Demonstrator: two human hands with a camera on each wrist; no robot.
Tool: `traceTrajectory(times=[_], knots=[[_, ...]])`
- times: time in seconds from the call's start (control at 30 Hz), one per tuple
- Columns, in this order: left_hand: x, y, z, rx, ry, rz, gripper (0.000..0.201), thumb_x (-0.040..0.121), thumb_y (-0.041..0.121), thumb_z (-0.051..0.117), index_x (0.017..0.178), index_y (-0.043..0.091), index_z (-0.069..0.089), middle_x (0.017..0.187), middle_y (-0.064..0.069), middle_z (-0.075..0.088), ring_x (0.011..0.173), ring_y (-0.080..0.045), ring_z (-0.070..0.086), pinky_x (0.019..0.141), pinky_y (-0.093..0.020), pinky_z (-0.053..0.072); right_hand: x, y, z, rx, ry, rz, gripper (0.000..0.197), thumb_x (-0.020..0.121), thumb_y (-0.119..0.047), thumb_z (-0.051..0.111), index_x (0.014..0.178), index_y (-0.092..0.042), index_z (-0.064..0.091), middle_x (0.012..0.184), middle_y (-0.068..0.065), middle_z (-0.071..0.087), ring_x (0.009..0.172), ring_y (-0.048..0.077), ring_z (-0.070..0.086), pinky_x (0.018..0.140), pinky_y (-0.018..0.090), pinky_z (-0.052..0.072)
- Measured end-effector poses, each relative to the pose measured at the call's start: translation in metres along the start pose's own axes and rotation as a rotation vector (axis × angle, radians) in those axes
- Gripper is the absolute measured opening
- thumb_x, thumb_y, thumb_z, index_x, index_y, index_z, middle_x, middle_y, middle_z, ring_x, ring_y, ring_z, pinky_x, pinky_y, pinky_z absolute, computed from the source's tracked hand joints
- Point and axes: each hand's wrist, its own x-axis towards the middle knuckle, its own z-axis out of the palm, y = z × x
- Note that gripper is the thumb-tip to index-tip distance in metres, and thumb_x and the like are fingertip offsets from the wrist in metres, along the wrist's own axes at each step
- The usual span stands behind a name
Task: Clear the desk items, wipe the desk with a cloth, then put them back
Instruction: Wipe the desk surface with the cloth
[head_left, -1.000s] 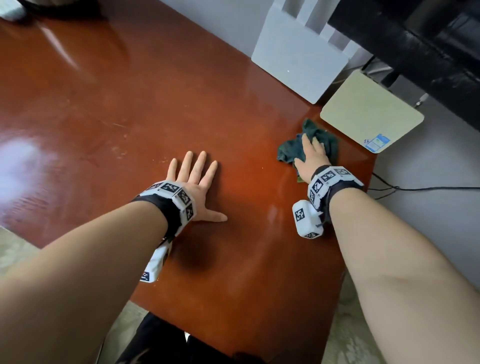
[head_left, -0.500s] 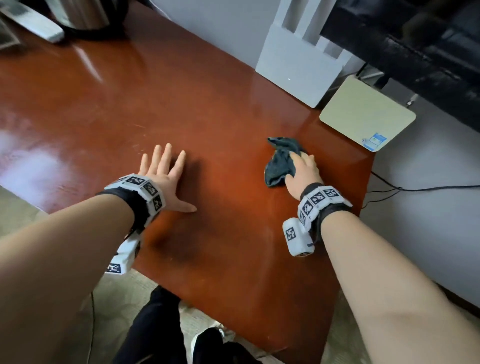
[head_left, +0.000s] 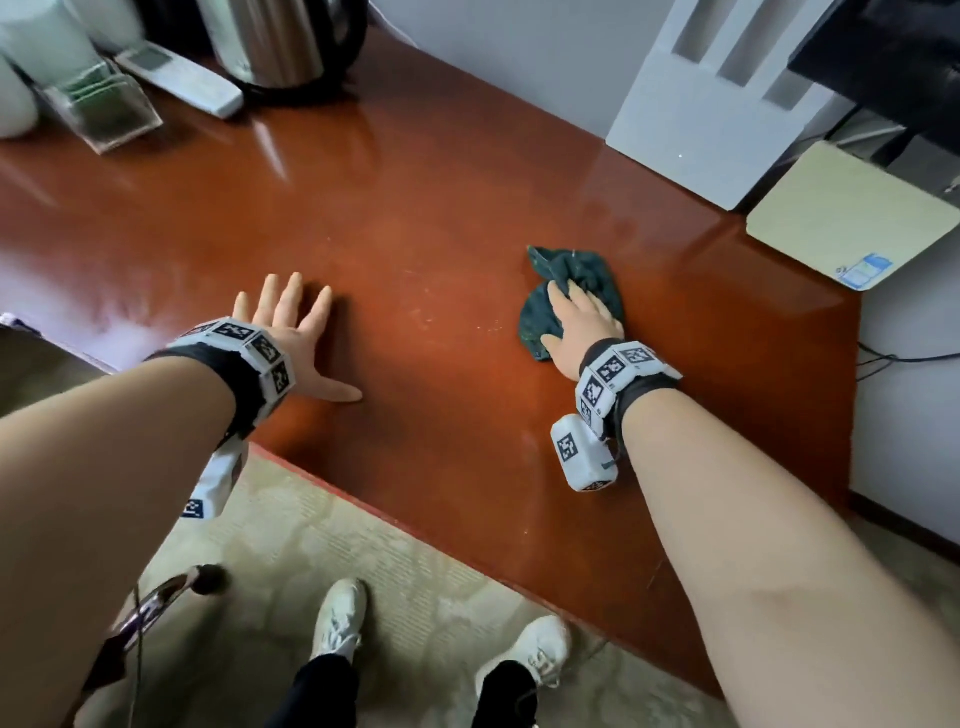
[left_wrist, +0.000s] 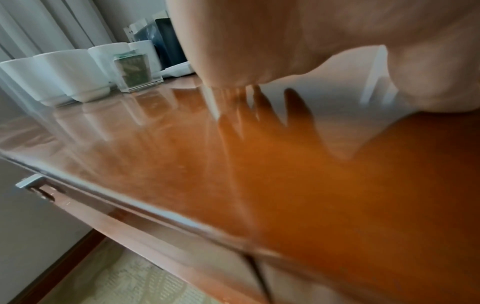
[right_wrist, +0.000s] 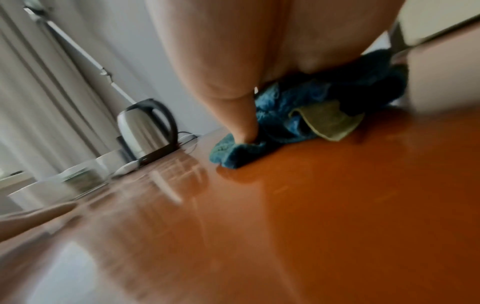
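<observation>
A dark teal cloth (head_left: 576, 265) lies bunched on the glossy red-brown desk (head_left: 441, 208), toward its right end. My right hand (head_left: 579, 312) lies flat on top of it with fingers stretched out, pressing it to the wood. In the right wrist view the thumb (right_wrist: 241, 123) pushes down on the cloth (right_wrist: 293, 115), whose yellow-green underside shows at one fold. My left hand (head_left: 291, 327) rests palm down on the bare desk near the front edge, fingers spread and holding nothing. The left wrist view shows that palm (left_wrist: 285, 41) above the desk (left_wrist: 285, 185).
At the desk's far left stand a steel kettle (head_left: 275, 41), a white remote (head_left: 179, 78), a clear holder of green packets (head_left: 104, 109) and white cups (left_wrist: 72, 74). A white router (head_left: 717, 114) and a beige box (head_left: 852, 213) sit past the right back corner. Carpet lies below the front edge.
My right hand has slid the cloth away from the beige box, leftward and toward me across the desk. My left hand stays flat on the wood.
</observation>
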Motion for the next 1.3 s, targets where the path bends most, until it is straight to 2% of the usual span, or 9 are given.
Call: traceTrajectory(times=[0.17,0.23,0.33,0.43,0.53,0.63,0.87,1.07,1.3], knots=[[0.01,-0.032,0.002,0.017,-0.013,0.116,0.124,0.062,0.083,0.054,0.147,0.03,-0.02,0.155,-0.004,-0.025,0.144,-0.028,-0.02,0.117,-0.048,-0.004,-0.052,-0.088,0.025,-0.068,-0.131,-0.353,0.058,0.096,-0.019,0.043,0.148,-0.031,0.021,0.157,-0.003,0.017,0.142,0.024,0.017,0.114,0.039,0.02],[0.01,-0.035,0.004,0.016,-0.006,0.146,0.125,0.061,0.083,0.053,0.147,0.029,-0.02,0.155,-0.005,-0.025,0.144,-0.03,-0.02,0.117,-0.05,-0.004,-0.065,-0.1,0.028,-0.058,-0.163,-0.401,0.054,0.095,-0.013,0.042,0.145,-0.03,0.03,0.155,-0.002,0.025,0.139,0.025,0.022,0.114,0.038,0.022],[0.012,-0.038,0.008,0.023,0.004,0.174,0.125,0.061,0.085,0.05,0.147,0.027,-0.02,0.155,-0.006,-0.026,0.143,-0.032,-0.02,0.116,-0.051,-0.004,-0.06,-0.084,0.009,0.151,0.008,-0.253,0.05,0.093,-0.007,0.045,0.141,-0.021,0.04,0.149,0.005,0.036,0.137,0.027,0.03,0.113,0.035,0.024],[0.015,-0.039,0.009,0.022,0.011,0.182,0.126,0.061,0.086,0.049,0.147,0.027,-0.021,0.155,-0.007,-0.026,0.143,-0.032,-0.021,0.116,-0.052,-0.005,-0.039,-0.047,-0.017,0.311,0.301,0.073,0.047,0.091,-0.008,0.05,0.138,-0.013,0.045,0.142,0.013,0.043,0.131,0.031,0.04,0.11,0.035,0.03],[0.018,-0.041,0.01,0.005,-0.008,0.191,0.126,0.061,0.086,0.05,0.146,0.027,-0.022,0.154,-0.006,-0.028,0.142,-0.031,-0.023,0.115,-0.052,-0.007,-0.014,-0.021,-0.018,0.321,0.203,0.376,0.054,0.095,-0.017,0.05,0.145,-0.014,0.032,0.151,0.012,0.031,0.136,0.033,0.034,0.112,0.039,0.029],[0.021,-0.041,0.012,-0.011,-0.018,0.2,0.127,0.06,0.086,0.051,0.146,0.027,-0.023,0.153,-0.005,-0.03,0.142,-0.031,-0.025,0.114,-0.053,-0.009,0.011,-0.021,-0.005,0.256,0.09,0.415,0.06,0.097,-0.023,0.047,0.149,-0.015,0.02,0.156,0.009,0.022,0.141,0.031,0.027,0.115,0.04,0.025],[0.024,-0.039,0.009,0.014,-0.042,0.187,0.129,0.059,0.086,0.051,0.145,0.027,-0.026,0.152,-0.005,-0.033,0.141,-0.032,-0.027,0.114,-0.054,-0.009,0.036,-0.067,-0.014,0.222,0.035,0.069,0.062,0.095,-0.022,0.05,0.15,-0.016,0.02,0.157,0.007,0.02,0.144,0.024,0.021,0.115,0.03,0.018],[0.023,-0.039,0.01,0.026,-0.013,0.197,0.136,0.054,0.085,0.057,0.146,0.026,-0.024,0.153,-0.005,-0.029,0.141,-0.034,-0.024,0.114,-0.057,-0.007,-0.001,-0.116,0.009,0.171,-0.036,-0.244,0.057,0.092,-0.013,0.053,0.145,-0.022,0.033,0.153,0.004,0.029,0.141,0.023,0.024,0.113,0.034,0.022],[0.02,-0.047,0.009,0.045,0.026,0.276,0.141,0.052,0.076,0.069,0.147,0.023,-0.02,0.154,-0.01,-0.027,0.142,-0.037,-0.021,0.113,-0.058,-0.004,-0.08,-0.132,0.04,0.144,-0.149,-0.304,0.057,0.089,-0.005,0.051,0.141,-0.026,0.038,0.152,0.001,0.03,0.14,0.023,0.023,0.113,0.034,0.021]])
